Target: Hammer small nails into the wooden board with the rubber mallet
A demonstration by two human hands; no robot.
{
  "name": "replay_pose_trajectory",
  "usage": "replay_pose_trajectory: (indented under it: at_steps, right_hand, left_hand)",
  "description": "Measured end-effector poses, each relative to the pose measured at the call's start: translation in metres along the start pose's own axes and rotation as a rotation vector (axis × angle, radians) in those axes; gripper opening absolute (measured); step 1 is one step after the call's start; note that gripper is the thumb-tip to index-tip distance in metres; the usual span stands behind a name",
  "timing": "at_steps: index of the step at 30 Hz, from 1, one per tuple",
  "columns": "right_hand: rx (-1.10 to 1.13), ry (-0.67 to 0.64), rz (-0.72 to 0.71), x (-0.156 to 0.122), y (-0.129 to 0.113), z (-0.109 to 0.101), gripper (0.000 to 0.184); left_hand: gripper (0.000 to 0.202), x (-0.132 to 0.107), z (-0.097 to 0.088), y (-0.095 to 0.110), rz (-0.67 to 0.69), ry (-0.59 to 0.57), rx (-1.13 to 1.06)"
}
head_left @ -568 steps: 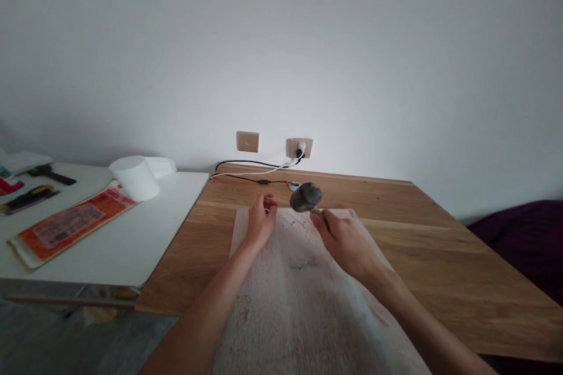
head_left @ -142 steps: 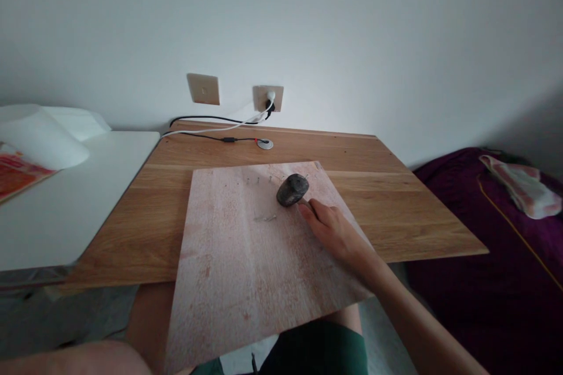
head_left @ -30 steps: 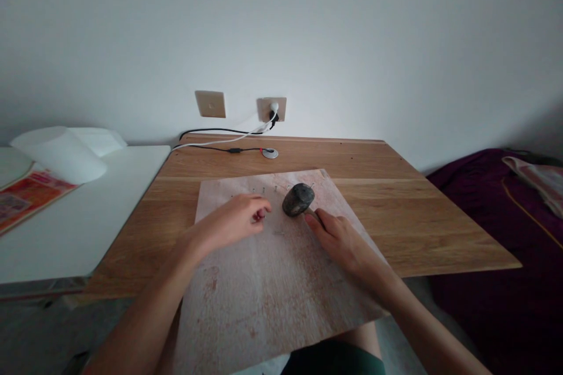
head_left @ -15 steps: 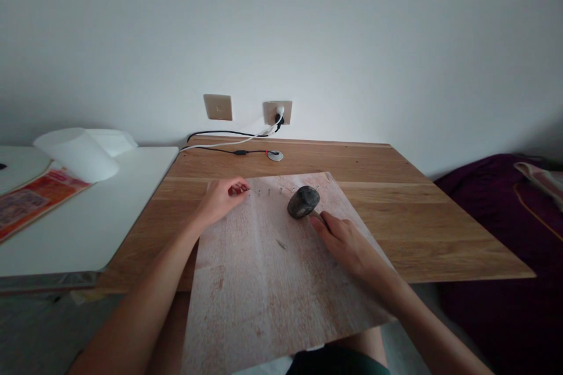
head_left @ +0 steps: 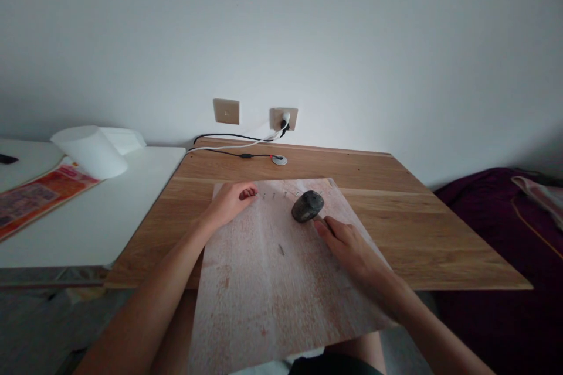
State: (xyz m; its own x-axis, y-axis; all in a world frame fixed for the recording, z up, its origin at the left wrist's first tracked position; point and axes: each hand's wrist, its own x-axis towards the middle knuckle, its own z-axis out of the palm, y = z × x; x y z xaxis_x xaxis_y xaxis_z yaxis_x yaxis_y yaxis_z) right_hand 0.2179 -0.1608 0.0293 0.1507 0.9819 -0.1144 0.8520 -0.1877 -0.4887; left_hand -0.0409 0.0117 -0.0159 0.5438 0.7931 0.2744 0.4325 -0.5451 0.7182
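My right hand (head_left: 352, 246) is wrapped round the handle of a mallet (head_left: 308, 206) with a dark, barrel-shaped head. The head is held over the right part of a pale, whitewashed wooden board (head_left: 246, 293), near its far edge. At the board's far left, my left hand (head_left: 235, 202) pinches a small nail, mostly hidden by the fingertips. To the right of those fingers, several thin nails (head_left: 274, 195) stand upright in a row along the far edge. Loose nail-like slivers (head_left: 281, 249) lie near the middle of the board.
The board rests across my lap and a brown wooden desk (head_left: 422, 234). Cables (head_left: 229, 136) run from a wall socket (head_left: 277, 119) along the desk's back. At left, a white table (head_left: 145, 187) bears a paper roll (head_left: 94, 152) and an orange packet (head_left: 48, 193). Purple fabric (head_left: 484, 217) lies at right.
The view has shifted slightly, so everything sits a little further right. The loose slivers have turned a bit on the board. Both hands keep nearly the same places over it.
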Motion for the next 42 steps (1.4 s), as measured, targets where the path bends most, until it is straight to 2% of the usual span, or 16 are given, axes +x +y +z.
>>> replay_pose_trajectory:
  at_steps: [3, 5, 9, 12, 14, 20, 24, 27, 31, 34, 36, 40, 42]
  right_hand:
    - [0.005, 0.004, -0.007, 0.004, -0.005, -0.001, 0.039]
    - [0.009, 0.011, -0.039, 0.010, -0.015, -0.002, 0.038]
    - [0.025, 0.050, -0.146, 0.031, -0.054, -0.009, 0.039]
    - [0.025, 0.101, -0.207, 0.044, -0.085, -0.014, 0.040]
    - [0.012, 0.124, -0.220, 0.050, -0.096, -0.011, 0.041]
    - [-0.047, 0.031, -0.169, 0.058, -0.086, 0.016, 0.036]
    - [-0.030, 0.063, -0.142, 0.054, -0.081, 0.009, 0.038]
    - [-0.018, 0.047, -0.129, 0.043, -0.074, 0.001, 0.041]
    - [-0.052, -0.058, -0.130, 0.026, -0.053, 0.010, 0.039]
    - [-0.082, -0.081, -0.131, 0.021, -0.045, 0.016, 0.037]
    - [-0.087, -0.066, -0.140, 0.022, -0.050, 0.011, 0.038]
    - [-0.075, 0.030, -0.194, 0.029, -0.079, -0.007, 0.038]
    - [-0.078, 0.079, -0.215, 0.035, -0.092, -0.006, 0.037]
  left_hand:
    - [0.011, 0.001, 0.001, -0.002, -0.002, 0.007, -0.001]
    - [0.024, 0.001, 0.001, -0.003, -0.017, 0.010, -0.001]
    - [0.046, 0.000, 0.000, -0.003, -0.046, 0.030, 0.032]
    - [0.048, -0.001, 0.001, -0.006, -0.036, 0.038, 0.034]
    - [0.044, -0.001, 0.002, -0.008, -0.026, 0.037, 0.019]
    - [0.062, -0.002, 0.004, -0.015, -0.011, 0.059, -0.051]
    - [0.052, -0.001, 0.005, -0.017, -0.024, 0.047, -0.055]
    - [0.053, -0.001, 0.006, -0.015, -0.025, 0.044, -0.038]
    - [0.056, 0.000, 0.005, -0.011, -0.029, 0.053, 0.034]
    - [0.057, 0.000, 0.004, -0.010, -0.029, 0.047, 0.071]
    - [0.057, 0.000, 0.004, -0.010, -0.023, 0.051, 0.085]
    - [0.058, -0.001, 0.004, -0.010, -0.015, 0.042, 0.061]
    - [0.058, -0.001, 0.002, -0.010, 0.010, 0.021, 0.031]
